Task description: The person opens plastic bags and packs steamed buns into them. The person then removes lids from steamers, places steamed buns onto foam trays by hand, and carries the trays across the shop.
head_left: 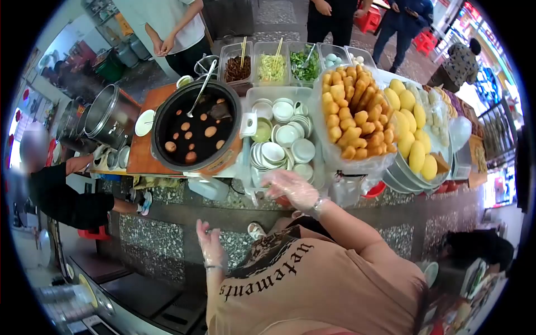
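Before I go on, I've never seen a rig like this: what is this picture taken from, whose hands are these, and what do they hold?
There is no machine here. A camera on a person's head looks forward and down, so the hands below are the wearer's own. The left hand, in a thin clear plastic glove, is raised over the speckled floor. The right hand, gloved alike, is at the near edge of a clear plastic bin of small white dishes. I see nothing held in either; whether the right one touches the bin is unclear. Left of the bin stands a large round dark pot with a metal ladle in it. To the right are golden-brown fried sticks, then smooth yellow oval pieces.
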The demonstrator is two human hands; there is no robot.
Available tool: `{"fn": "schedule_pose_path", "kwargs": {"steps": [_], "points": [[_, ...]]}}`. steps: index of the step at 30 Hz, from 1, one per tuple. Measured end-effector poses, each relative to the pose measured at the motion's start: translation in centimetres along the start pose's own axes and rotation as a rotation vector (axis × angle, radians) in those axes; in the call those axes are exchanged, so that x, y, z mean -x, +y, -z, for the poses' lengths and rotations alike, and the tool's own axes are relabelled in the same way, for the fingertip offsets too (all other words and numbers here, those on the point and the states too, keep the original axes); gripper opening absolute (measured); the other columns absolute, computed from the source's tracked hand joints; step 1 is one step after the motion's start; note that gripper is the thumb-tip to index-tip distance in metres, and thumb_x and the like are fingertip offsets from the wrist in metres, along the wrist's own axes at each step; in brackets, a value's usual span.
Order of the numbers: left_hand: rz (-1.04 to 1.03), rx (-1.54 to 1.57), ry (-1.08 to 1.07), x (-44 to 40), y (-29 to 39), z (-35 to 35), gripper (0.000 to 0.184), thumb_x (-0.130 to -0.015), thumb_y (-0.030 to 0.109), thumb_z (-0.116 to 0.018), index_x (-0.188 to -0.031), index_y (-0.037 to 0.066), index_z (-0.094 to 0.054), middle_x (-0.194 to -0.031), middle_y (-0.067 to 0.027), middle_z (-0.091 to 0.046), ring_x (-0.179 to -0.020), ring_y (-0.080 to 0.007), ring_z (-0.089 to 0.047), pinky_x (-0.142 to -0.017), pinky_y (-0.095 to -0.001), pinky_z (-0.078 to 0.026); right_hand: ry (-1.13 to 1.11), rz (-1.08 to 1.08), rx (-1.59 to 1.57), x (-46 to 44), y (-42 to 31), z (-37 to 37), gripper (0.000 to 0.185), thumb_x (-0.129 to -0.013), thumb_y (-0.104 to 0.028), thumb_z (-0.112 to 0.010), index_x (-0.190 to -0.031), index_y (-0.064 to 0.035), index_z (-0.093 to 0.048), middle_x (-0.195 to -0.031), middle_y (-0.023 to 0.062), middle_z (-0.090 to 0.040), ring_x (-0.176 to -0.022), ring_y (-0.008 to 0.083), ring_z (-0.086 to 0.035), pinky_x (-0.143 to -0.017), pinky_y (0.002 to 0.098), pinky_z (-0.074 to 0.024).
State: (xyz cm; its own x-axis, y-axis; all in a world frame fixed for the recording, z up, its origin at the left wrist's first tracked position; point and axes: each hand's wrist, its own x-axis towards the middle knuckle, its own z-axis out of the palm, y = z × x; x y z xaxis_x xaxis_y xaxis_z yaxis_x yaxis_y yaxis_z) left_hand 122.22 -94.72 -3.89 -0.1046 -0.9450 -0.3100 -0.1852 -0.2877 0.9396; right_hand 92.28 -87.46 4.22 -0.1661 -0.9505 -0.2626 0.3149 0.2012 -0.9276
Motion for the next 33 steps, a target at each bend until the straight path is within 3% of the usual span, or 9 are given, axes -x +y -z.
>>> {"fn": "schedule_pose_path", "kwargs": {"steps": [6, 14, 18, 21, 24, 26, 27, 29, 33], "points": [[-0.032, -0.01, -0.094, -8.5, 2.3, 3.9, 0.065, -0.083, 0.005, -0.052, -0.142, 0.005, -0.026, -0.129, -0.0097, -0.04, -0.097, -0.0145, -0.047, -0.088, -0.0283, -0.04, 0.163, -0.022, -0.15, -0.6, -1.9, -6.1, 0.028, -0.095, -0.028, -0.052, -0.109, -0.0042, -0.057, -0.101, 0.0011, -0.06, -0.083, 0.0073, -0.055, -0.077, 0.0231, -0.0466], [-0.13, -0.243, -0.353, -8.8, 0.8, 0.0, 0.067, -0.079, 0.005, -0.059, -0.139, 0.001, -0.03, -0.121, -0.0099, -0.046, -0.082, -0.0144, -0.05, -0.074, -0.0283, -0.045, 0.112, 0.016, -0.156, -1.7, 1.5, -7.6, 0.025, -0.093, -0.017, -0.053, -0.114, -0.004, -0.055, -0.099, 0.0003, -0.06, -0.082, 0.0085, -0.056, -0.076, 0.024, -0.0472], [-0.148, -0.435, -0.504, -8.7, -0.7, -1.6, 0.068, -0.078, 0.005, -0.06, -0.139, 0.0, -0.028, -0.125, -0.0136, -0.045, -0.096, -0.0194, -0.052, -0.085, -0.0314, -0.044, 0.127, 0.141, -0.236, 0.0, 2.8, -7.3, 0.021, -0.093, -0.009, -0.048, -0.111, -0.0047, -0.058, -0.097, 0.0026, -0.062, -0.083, 0.0113, -0.059, -0.078, 0.0272, -0.0489], [-0.122, -0.413, -0.516, -8.6, -0.6, -2.5, 0.068, -0.079, 0.007, -0.061, -0.138, 0.0, -0.028, -0.123, -0.0148, -0.046, -0.099, -0.0194, -0.052, -0.086, -0.0318, -0.044, 0.172, 0.189, -0.251, 1.5, 3.1, -6.3, 0.02, -0.093, -0.008, -0.045, -0.107, -0.0037, -0.06, -0.094, 0.0038, -0.064, -0.074, 0.0117, -0.06, -0.071, 0.0265, -0.0499], [-0.257, -0.481, -0.492, -8.3, -0.2, -2.8, 0.068, -0.079, 0.011, -0.061, -0.137, -0.001, -0.03, -0.122, -0.016, -0.047, -0.092, -0.019, -0.054, -0.084, -0.0314, -0.045, 0.235, -0.001, -0.051, 2.4, 1.9, -5.3, 0.016, -0.093, -0.008, -0.048, -0.101, -0.0043, -0.061, -0.078, 0.0021, -0.063, -0.056, 0.0075, -0.054, -0.051, 0.0199, -0.043], [-0.232, -0.452, -0.433, -7.8, -0.6, -2.5, 0.066, -0.079, 0.013, -0.062, -0.136, -0.001, -0.031, -0.124, -0.0178, -0.047, -0.081, -0.0211, -0.059, -0.079, -0.0335, -0.048, 0.133, -0.046, -0.02, 2.3, 1.9, -4.8, 0.015, -0.092, -0.008, -0.049, -0.099, -0.0041, -0.062, -0.074, 0.0016, -0.062, -0.054, 0.0065, -0.052, -0.048, 0.0194, -0.0407], [-0.229, -0.424, -0.396, -7.2, -0.8, -2.0, 0.065, -0.082, 0.017, -0.058, -0.138, 0.0, -0.03, -0.129, -0.0241, -0.044, -0.089, -0.0281, -0.059, -0.085, -0.0376, -0.047, 0.123, -0.058, -0.025, 1.7, 2.2, -4.6, 0.015, -0.091, -0.008, -0.049, -0.097, -0.0038, -0.062, -0.07, 0.001, -0.061, -0.052, 0.0056, -0.05, -0.045, 0.0188, -0.0384], [-0.312, -0.478, -0.321, -7.0, -3.0, -0.5, 0.067, -0.082, 0.017, -0.059, -0.138, 0.0, -0.029, -0.13, -0.0243, -0.041, -0.093, -0.0299, -0.058, -0.087, -0.0368, -0.046, 0.085, -0.154, 0.027, -0.5, 4.4, -4.0, 0.013, -0.09, -0.008, -0.051, -0.092, -0.0035, -0.063, -0.066, 0.0009, -0.06, -0.05, 0.0043, -0.047, -0.042, 0.0183, -0.0347], [-0.093, -0.383, -0.18, -6.1, -0.9, 6.3, 0.065, -0.081, 0.011, -0.059, -0.139, -0.001, -0.03, -0.124, -0.0199, -0.044, -0.085, -0.0212, -0.057, -0.081, -0.033, -0.047, -0.028, -0.088, 0.233, -5.4, 3.2, -9.1, 0.014, -0.089, -0.01, -0.052, -0.077, -0.0042, -0.056, -0.067, -0.0005, -0.057, -0.055, 0.0042, -0.048, -0.049, 0.0199, -0.0397]]}}
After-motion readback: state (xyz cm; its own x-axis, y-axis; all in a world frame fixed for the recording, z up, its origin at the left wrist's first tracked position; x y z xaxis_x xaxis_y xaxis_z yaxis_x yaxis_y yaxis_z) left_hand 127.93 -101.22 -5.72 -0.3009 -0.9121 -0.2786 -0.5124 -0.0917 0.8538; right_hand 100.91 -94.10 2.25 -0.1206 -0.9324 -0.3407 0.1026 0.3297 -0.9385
